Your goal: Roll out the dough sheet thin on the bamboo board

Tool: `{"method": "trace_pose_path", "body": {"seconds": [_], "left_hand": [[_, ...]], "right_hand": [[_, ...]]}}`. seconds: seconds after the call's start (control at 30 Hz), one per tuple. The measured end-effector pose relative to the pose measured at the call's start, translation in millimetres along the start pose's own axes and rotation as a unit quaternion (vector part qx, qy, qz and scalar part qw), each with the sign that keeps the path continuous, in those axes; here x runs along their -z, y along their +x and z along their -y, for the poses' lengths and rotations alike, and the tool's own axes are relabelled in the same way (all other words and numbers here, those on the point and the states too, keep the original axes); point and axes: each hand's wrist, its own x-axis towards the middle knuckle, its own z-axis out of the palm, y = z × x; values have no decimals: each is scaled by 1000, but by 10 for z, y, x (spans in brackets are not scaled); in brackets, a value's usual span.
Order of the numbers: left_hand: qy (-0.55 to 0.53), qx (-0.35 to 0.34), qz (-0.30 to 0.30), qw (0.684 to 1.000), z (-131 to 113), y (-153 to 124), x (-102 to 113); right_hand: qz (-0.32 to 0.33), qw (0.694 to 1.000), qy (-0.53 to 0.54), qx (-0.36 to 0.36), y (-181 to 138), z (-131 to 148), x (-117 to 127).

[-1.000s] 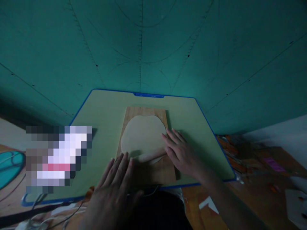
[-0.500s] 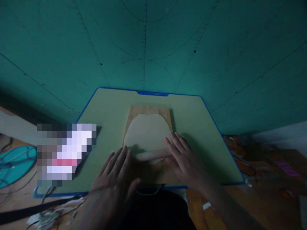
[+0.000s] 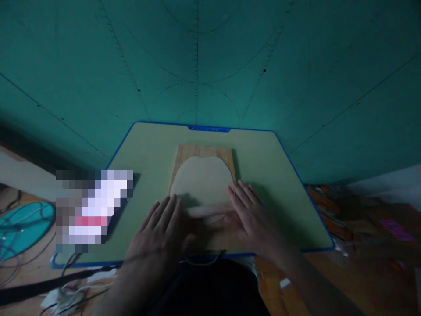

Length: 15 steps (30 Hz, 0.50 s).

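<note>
The left hand (image 3: 161, 230) and right hand (image 3: 252, 215) spread flat, fingers extended, over opposite ends of a pale cylindrical rolling pin (image 3: 201, 212). It crosses the near part of a cream, rounded dough sheet (image 3: 201, 180) on a rectangular wooden board (image 3: 204, 150). Flattening seems under way; the next stroke calls for even palm pressure.
</note>
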Motion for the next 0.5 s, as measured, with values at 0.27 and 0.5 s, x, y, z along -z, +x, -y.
{"method": "trace_pose_path", "body": {"seconds": [0.27, 0.5], "left_hand": [[5, -41, 25, 999, -125, -310, 233], [4, 14, 9, 1000, 151, 201, -239]], "right_hand": [[-1, 1000, 14, -10, -500, 166, -3], [-7, 999, -28, -34, 271, -131, -29]]}}
